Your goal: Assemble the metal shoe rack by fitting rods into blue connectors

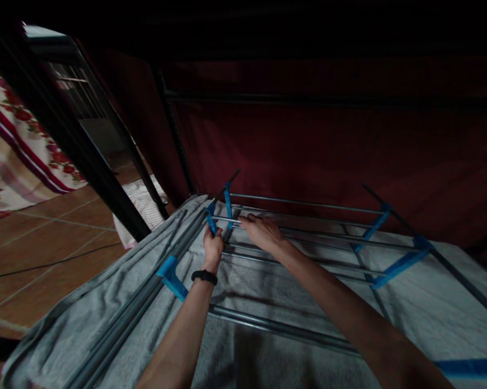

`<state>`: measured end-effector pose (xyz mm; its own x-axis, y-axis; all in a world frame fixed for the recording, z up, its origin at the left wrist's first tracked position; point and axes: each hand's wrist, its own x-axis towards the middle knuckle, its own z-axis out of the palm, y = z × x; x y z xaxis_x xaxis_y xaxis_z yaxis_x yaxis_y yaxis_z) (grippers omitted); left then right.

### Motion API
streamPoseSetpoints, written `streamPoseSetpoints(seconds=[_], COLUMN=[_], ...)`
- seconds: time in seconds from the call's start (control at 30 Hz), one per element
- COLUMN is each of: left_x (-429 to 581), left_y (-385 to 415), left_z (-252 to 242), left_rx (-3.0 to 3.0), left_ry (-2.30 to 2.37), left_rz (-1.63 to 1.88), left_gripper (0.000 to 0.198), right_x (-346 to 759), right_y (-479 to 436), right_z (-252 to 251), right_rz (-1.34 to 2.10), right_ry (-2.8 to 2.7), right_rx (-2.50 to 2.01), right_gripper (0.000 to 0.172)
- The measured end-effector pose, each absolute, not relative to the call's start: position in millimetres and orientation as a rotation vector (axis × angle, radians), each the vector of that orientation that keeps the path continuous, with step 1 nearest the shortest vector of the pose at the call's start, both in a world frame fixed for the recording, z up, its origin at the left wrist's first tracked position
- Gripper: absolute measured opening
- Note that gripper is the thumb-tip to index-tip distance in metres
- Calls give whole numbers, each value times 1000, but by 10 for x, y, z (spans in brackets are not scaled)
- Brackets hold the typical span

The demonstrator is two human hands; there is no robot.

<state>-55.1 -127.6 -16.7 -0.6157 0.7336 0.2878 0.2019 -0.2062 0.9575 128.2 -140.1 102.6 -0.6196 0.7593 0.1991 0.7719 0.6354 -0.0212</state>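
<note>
A folding drying rack [304, 204] of grey metal rods with blue plastic joints lies on a grey towel-like cloth [247, 356]. My left hand [213, 246], with a black band on the wrist, is closed around a blue joint [211, 222] at the rack's left side. My right hand [262, 229] rests on the grey rods just right of that joint, fingers bent over a rod. Both forearms reach in from the bottom of the view.
A dark red cloth wall [328, 146] hangs behind the rack. Black metal frame posts [85, 156] slant at the left. Terracotta floor tiles [45, 237], a floral fabric [20, 151] and a pale checked cloth [140, 208] lie to the left.
</note>
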Motion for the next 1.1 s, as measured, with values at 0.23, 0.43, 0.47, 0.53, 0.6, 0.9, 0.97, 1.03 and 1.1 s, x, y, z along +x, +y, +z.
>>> streamPoseSetpoints(seconds=[0.23, 0.43, 0.47, 0.53, 0.6, 0.9, 0.97, 1.03, 1.1], left_x=[-533, -539, -540, -538, -530, -483, -479, -472, -463], left_y=[-1285, -1279, -1280, -1284, -1289, -1312, -1321, -1327, -1326], left_z=[-141, -136, -132, -123, -111, -74, -75, -78, -83], left_rx=[1083, 1065, 1063, 1063, 1063, 1074, 1105, 1122, 1103], left_ry=[1683, 1673, 1668, 1665, 1677, 1775, 1806, 1840, 1864], left_rz=[1876, 1897, 1897, 1881, 1869, 1851, 1835, 1824, 1827], left_gripper=[36, 32, 32, 32, 31, 25, 24, 25, 28], right_x=[1272, 1266, 1265, 1263, 1258, 1217, 1211, 1207, 1204], right_y=[-1372, -1362, -1364, -1374, -1385, -1382, -1376, -1366, -1352], right_z=[1067, 1005, 1006, 1017, 1033, 1067, 1066, 1066, 1069], right_rz=[-101, -144, -150, -153, -157, -115, -106, -87, -53], right_ry=[-2652, -2656, -2657, -2659, -2665, -2674, -2669, -2664, -2665], right_rx=[-1272, -1250, -1245, -1256, -1274, -1326, -1333, -1341, -1351], right_gripper=[41, 41, 41, 42, 43, 42, 43, 43, 43])
